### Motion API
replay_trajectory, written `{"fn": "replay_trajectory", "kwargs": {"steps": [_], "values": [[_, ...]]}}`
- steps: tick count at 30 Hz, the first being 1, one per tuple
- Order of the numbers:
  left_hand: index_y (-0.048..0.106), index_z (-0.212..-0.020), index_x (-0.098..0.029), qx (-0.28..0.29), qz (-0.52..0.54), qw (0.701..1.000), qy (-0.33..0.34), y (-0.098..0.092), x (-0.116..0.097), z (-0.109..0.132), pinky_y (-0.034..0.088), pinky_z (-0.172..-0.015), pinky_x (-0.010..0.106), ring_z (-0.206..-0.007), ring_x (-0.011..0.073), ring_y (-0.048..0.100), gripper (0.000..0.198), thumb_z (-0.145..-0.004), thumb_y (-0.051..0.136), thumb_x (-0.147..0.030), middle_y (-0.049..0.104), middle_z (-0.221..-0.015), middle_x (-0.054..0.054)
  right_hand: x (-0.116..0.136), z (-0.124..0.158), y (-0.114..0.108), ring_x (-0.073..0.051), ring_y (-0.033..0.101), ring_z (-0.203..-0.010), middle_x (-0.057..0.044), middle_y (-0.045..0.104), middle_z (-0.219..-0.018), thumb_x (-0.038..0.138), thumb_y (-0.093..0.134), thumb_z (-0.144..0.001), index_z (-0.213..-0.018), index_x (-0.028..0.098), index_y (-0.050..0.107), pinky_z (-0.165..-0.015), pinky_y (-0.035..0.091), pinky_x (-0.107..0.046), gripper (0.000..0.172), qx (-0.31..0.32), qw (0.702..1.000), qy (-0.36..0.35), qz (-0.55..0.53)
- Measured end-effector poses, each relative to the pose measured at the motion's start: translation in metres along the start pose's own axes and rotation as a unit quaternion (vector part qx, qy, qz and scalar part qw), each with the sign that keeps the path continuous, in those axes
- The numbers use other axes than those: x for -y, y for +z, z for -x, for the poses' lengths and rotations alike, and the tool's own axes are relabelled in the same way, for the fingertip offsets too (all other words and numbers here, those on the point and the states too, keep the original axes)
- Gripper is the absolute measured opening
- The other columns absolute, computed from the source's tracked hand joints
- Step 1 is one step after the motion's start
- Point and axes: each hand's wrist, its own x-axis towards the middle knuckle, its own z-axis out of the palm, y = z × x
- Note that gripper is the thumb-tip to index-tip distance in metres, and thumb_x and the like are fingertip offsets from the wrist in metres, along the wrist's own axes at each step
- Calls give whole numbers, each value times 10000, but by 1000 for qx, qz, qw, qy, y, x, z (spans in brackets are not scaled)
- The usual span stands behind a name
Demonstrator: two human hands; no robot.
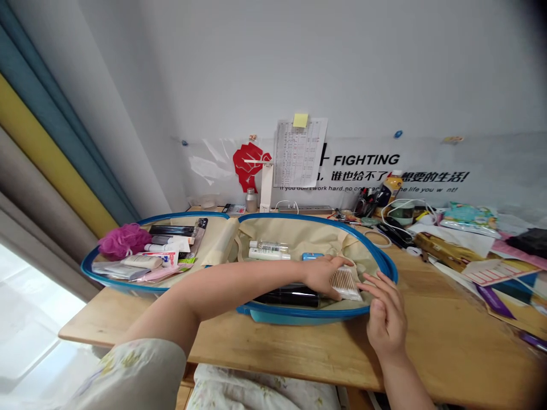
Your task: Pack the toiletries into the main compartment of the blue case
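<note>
A small suitcase with a blue rim (307, 216) lies opened flat on the table, its two halves side by side. My left hand (325, 277) reaches across into the right half, thumb and fingers around a clear pack of cotton swabs (347, 283). At the right end of the rim is my right hand (388, 316), fingers stretched out and holding nothing. Near my left hand are a blue item (311, 257), a white tube (269, 254), a clear bottle (276, 246) and a black cylindrical object (290, 296), partly hidden by my forearm.
The left half holds a purple bath puff (123, 240), a white tube (142, 261) and several packets. Behind the suitcase stand a white lamp (266, 188) and a small bottle (250, 200). Cables, a patterned packet (468, 217) and papers clutter the wooden table (431, 330) at right.
</note>
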Motion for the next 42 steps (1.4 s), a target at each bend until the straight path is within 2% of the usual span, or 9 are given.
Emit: {"fn": "replay_trajectory", "kwargs": {"steps": [9, 14, 18, 24, 28, 31, 34, 37, 42], "values": [[489, -1278, -194, 58, -24, 998, -1, 0, 0, 5, 402, -1045, 392, -1286, 292, 479, 682, -714, 770, -458, 531, -1292, 143, 1, -1, -2, -286, 527, -1241, -113, 669, -1110, 237, 358, -951, -1008, 196, 670, -1003, 432, -542, 320, 9, 1000, -5, 9], [541, -1245, -163, 70, 17, 997, 16, -4, 4, 5, 376, -1058, 352, -1288, 256, 471, 487, -888, 569, -493, 582, -1269, 135, 0, -1, 0, -284, 534, -1229, -108, 674, -1104, 239, 362, -947, -998, 199, 674, -1002, 430, -536, 318, 2, 1000, -9, 8], [536, -1250, -138, 55, 52, 997, 12, -9, 9, 1, 390, -1046, 328, -1239, 215, 518, 432, -982, 394, -447, 600, -1279, 117, -1, -1, 0, -288, 538, -1220, -115, 674, -1092, 255, 356, -952, -996, 194, 670, -994, 436, -542, 323, 2, 1000, -8, 9], [500, -1298, -121, 7, 96, 995, 0, -40, 10, 19, 393, -1048, 286, -1240, 179, 524, 431, -991, 389, -402, 567, -1357, 95, -1, -3, -1, -307, 549, -1213, -124, 678, -1059, 282, 352, -960, -966, 182, 671, -1002, 430, -559, 335, 5, 1000, -10, 5], [530, -1280, -162, -43, 102, 994, 14, -64, 14, 64, 353, -1081, 275, -1259, 161, 505, 402, -984, 401, -402, 562, -1371, 61, 1, -4, -1, -318, 560, -1204, -133, 684, -1040, 301, 350, -964, -944, 191, 676, -1005, 430, -567, 345, 5, 1000, -7, 13], [577, -1238, -229, -125, 58, 990, 5, -74, 33, 110, 340, -1088, 243, -1253, 137, 507, 360, -980, 389, -396, 584, -1349, 9, 0, -4, -1, -325, 559, -1205, -143, 684, -1040, 288, 346, -964, -947, 193, 670, -997, 435, -577, 339, 9, 1000, -9, 11], [596, -1224, -291, -192, -25, 971, -139, -84, 70, 161, 360, -1077, 236, -1251, 136, 516, 366, -972, 349, -388, 596, -1338, -40, 0, -4, -1, -332, 551, -1217, -149, 679, -1052, 280, 334, -965, -962, 189, 665, -999, 431, -595, 343, 11, 1000, -11, 13], [598, -1225, -215, -221, -57, 938, -262, -95, 117, 216, 359, -1098, 333, -1281, 208, 499, 422, -959, 291, -329, 573, -1366, 40, 0, -4, -1, -335, 553, -1213, -154, 677, -1039, 273, 337, -963, -965, 187, 662, -1002, 426, -601, 336, 8, 1000, -21, 15], [634, -1123, -161, -179, -91, 875, -439, -97, 174, 297, 433, -1014, 443, -1132, 250, 585, 324, -931, 483, -375, 638, -1214, 113, 1, -6, 0, -331, 558, -1205, -151, 676, -1042, 278, 331, -968, -965, 190, 661, -996, 437, -596, 342, 10, 999, -25, 18]]}}
